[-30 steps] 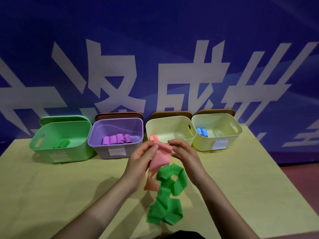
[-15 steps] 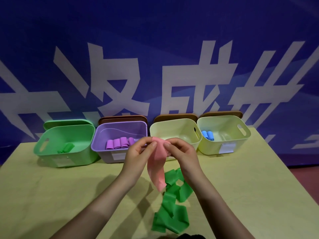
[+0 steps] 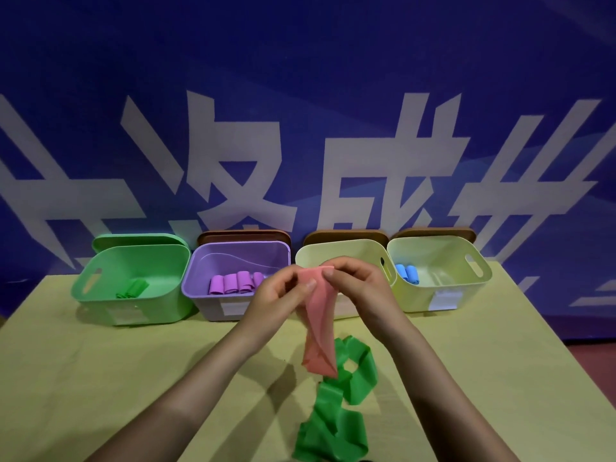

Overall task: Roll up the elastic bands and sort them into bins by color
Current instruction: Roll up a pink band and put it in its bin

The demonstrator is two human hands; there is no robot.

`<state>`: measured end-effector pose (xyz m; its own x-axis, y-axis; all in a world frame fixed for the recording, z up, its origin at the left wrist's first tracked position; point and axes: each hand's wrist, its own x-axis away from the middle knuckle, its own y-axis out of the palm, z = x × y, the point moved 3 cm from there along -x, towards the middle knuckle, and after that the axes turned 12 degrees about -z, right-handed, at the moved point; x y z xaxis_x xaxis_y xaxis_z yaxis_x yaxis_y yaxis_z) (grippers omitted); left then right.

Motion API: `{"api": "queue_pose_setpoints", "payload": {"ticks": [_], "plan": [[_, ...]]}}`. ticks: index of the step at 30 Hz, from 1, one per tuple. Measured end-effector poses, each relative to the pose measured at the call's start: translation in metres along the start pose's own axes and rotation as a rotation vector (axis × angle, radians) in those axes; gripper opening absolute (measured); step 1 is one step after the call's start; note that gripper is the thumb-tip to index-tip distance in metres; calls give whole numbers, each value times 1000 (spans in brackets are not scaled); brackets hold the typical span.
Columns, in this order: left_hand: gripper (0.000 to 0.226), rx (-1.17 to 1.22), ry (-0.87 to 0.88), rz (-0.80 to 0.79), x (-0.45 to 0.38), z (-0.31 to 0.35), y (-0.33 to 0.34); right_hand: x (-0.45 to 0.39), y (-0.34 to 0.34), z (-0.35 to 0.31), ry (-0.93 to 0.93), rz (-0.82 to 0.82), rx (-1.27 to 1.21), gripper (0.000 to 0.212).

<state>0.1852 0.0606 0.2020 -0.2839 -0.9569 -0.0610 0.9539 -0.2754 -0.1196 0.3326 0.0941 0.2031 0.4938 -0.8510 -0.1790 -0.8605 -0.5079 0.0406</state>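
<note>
Both hands, left [image 3: 278,296] and right [image 3: 358,288], pinch the top edge of a pink band [image 3: 318,323], which hangs above the table [image 3: 100,378]. A green band [image 3: 336,411] lies loose just nearer. Far along the table stand four bins: green [image 3: 133,278], purple [image 3: 233,261], and two yellow [image 3: 333,253] [image 3: 440,258].

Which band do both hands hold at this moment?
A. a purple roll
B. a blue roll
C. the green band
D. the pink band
D: the left hand and the right hand both pinch the top edge of the pink band, which hangs down between them, while the green band lies loose on the table.
</note>
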Motion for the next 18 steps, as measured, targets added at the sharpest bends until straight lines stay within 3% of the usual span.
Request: {"api": "queue_pose_setpoints", "payload": {"ticks": [5, 12, 16, 18], "plan": [[19, -56, -18, -36, -8, 4, 3, -2, -5, 4, 28, 21, 8, 11], [22, 45, -34, 107, -9, 0, 3, 5, -15, 25, 131, 110, -70, 7], [20, 148, -62, 207, -11, -1, -2, 14, -12, 61, 278, 95, 54, 60], [23, 232, -109, 252, -12, -3, -5, 21, -10, 81, 353, 40, 134, 64]]}}
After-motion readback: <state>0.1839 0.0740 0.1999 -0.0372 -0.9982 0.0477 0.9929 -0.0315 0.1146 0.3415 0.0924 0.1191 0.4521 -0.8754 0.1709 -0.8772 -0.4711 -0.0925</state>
